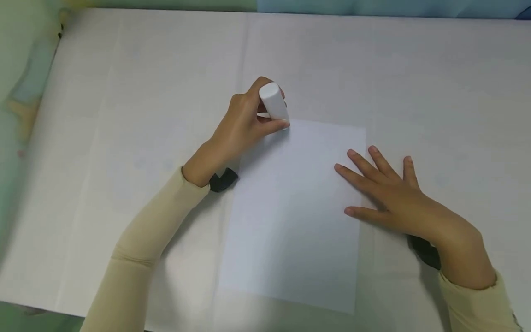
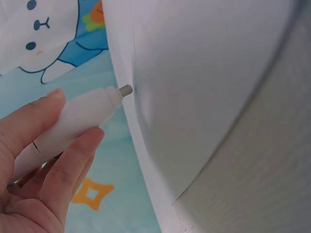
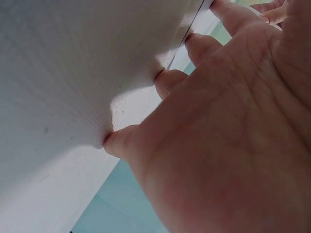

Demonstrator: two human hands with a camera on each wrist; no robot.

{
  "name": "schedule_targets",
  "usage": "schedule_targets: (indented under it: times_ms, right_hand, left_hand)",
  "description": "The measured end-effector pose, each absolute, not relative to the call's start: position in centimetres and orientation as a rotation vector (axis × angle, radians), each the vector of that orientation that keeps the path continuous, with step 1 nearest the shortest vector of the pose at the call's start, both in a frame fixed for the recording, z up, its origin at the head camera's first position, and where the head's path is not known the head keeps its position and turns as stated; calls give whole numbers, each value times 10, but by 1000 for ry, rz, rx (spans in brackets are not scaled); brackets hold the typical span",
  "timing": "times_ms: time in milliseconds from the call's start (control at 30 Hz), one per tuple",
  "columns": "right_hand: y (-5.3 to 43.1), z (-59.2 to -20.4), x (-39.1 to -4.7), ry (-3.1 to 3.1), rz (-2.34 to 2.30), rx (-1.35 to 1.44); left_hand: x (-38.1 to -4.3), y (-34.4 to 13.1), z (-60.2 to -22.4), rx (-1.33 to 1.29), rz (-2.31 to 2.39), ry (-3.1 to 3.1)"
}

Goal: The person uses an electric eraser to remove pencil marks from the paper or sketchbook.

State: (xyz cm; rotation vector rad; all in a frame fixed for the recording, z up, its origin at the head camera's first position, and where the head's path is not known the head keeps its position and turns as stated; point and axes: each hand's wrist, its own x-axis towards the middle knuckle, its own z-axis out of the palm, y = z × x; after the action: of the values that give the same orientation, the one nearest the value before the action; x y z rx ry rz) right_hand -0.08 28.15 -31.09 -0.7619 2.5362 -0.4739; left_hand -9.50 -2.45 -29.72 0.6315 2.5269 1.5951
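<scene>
My left hand (image 1: 238,122) grips a thick white pen-shaped tool (image 1: 274,102) between thumb and fingers, over the top left corner of a white sheet of paper (image 1: 290,221). In the left wrist view, the tool (image 2: 80,116) has a tapered end with a short grey tip (image 2: 126,91), close to the paper. Its exact kind is not clear. My right hand (image 1: 398,203) is spread on the paper's right edge, thumb and two fingertips over the sheet. In the right wrist view, fingertips (image 3: 111,142) press on the white surface.
A white-covered table (image 1: 145,115) lies under the sheet. Beyond its far edge is a light blue and green patterned surface (image 1: 303,6). Dark wrist cameras sit under both wrists, the left one (image 1: 224,180) beside the paper's left edge.
</scene>
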Motion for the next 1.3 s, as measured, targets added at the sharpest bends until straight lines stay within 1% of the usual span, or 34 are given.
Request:
schedule_targets:
  times_ms: [200,467,1300]
  right_hand:
    - [283,-304,6,2503,-492,-728]
    - [290,-302,12,2480,-490,-750]
    - [295,-288,22,2434,-520,-679]
  left_hand:
    - [-90,-22,-295,618,1588,2491]
    - [-84,-19,-291,600,1582,2448]
    - [-79,-10,-285,600,1539,2438]
